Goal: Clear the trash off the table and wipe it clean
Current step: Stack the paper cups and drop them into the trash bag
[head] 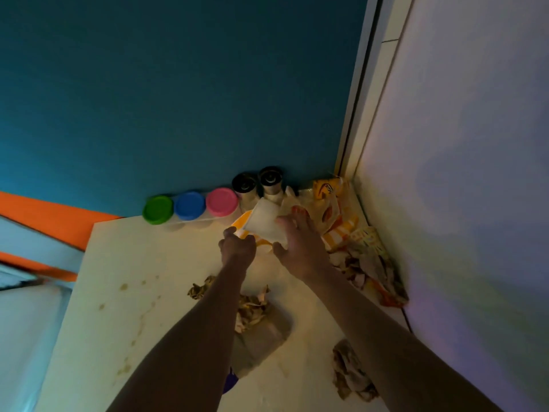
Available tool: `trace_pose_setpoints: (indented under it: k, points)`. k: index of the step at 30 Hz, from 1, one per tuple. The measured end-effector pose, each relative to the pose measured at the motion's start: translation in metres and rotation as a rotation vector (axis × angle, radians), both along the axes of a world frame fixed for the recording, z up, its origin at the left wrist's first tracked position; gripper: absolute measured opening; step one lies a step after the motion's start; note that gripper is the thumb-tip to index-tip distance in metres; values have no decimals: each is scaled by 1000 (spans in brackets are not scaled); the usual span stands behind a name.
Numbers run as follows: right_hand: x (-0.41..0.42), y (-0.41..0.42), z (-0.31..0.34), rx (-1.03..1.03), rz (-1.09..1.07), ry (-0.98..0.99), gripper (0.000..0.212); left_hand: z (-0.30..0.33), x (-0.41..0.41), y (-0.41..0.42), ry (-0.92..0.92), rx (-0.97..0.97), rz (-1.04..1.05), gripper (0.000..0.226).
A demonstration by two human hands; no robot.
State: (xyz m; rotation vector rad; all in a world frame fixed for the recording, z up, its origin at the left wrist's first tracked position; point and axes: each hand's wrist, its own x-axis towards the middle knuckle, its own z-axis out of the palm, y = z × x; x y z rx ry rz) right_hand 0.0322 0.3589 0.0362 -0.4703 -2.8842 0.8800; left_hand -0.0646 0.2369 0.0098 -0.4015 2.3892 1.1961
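I am reaching both arms to the far corner of the counter, where my left hand is curling its fingers around the lower edge of a white paper wrapper and my right hand is spreading its fingers wide over the wrapper's other side, so both are gripping it together. By my reckoning I am only starting: yellow snack wrappers are lying heaped in the corner by the wall, crumpled brown paper is sitting between my forearms, and another wad is resting nearer me. Brown drip stains are dotting the left side, so the wiping is not yet done. Three coloured tubs are standing along the back edge.
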Motion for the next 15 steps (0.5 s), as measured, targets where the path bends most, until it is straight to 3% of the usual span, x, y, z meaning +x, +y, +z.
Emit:
trace_pose_setpoints:
  k: [3, 8, 15]
  points:
    - [-21, -5, -22, 240, 12, -46, 72, -19, -14, 2, -53, 38, 51, 58]
    - [-40, -7, -46, 407, 30, -112, 89, -34, -26, 5, -25, 67, 84, 63]
    - [-48, 3, -52, 507, 38, -159, 79, -44, -28, 2, -10, 169, 149, 78]
